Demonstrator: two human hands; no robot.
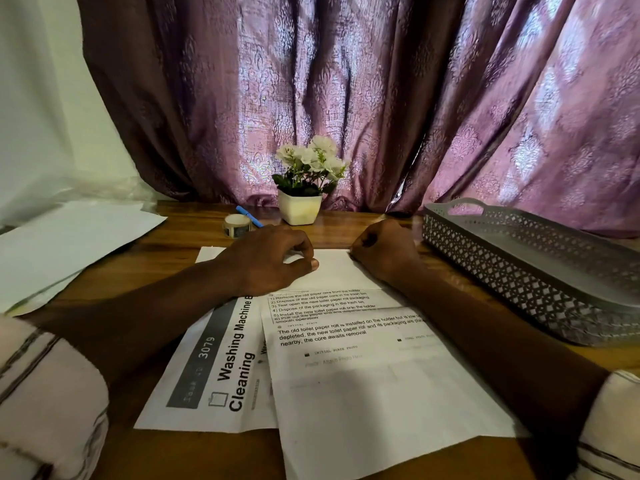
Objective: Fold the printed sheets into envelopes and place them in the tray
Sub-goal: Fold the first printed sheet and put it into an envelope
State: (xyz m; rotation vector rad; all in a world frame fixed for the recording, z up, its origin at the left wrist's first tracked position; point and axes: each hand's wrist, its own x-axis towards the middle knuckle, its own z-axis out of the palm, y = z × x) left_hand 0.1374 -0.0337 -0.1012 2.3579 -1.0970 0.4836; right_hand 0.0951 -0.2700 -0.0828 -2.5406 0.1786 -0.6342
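Crease risk first: my left hand [273,261] presses curled fingertips on the folded flap of the top sheet [363,368], my right hand [384,251] fisted at its far corner. Uneven pressure could skew the fold over the lower sheet [207,375]; tray [519,271] waits right.

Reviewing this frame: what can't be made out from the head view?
- Tray interior: its near wall and the right frame edge hide whether any envelope is inside.
- Folded sheet: the left hand and right hand cover its top corners, so the grip is unclear.
- Washing machine sheet: partly covered by the top sheet and forearm.
- Small print under the fold: blurred.
- Tape roll pattern: too small.
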